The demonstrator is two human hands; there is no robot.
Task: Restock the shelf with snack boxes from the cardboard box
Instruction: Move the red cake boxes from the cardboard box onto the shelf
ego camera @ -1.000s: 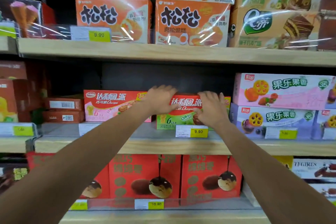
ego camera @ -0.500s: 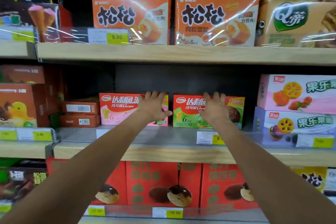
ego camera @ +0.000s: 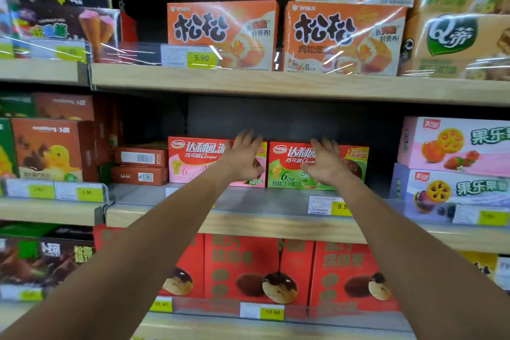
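Observation:
Two snack boxes stand side by side deep on the middle shelf (ego camera: pixel 248 222): a red-and-pink box (ego camera: pixel 197 160) on the left and a red-and-green box (ego camera: pixel 292 171) on the right. My left hand (ego camera: pixel 244 157) lies flat, fingers straight, against the front of the pink box. My right hand (ego camera: pixel 325 163) is spread, fingers straight, over the front of the green box. Neither hand grips anything. The cardboard box is out of view.
Orange cake boxes (ego camera: pixel 342 38) fill the shelf above. Pink and purple fruit-biscuit boxes (ego camera: pixel 455 163) stack at the right, small red-brown boxes (ego camera: pixel 140 165) at the left. Red boxes (ego camera: pixel 259 270) line the shelf below. Price tags (ego camera: pixel 329 205) edge the shelves.
Both boxes have gone back from the shelf's front edge to deep on the shelf. My hands went from curled over the green box to flat, one on each box front.

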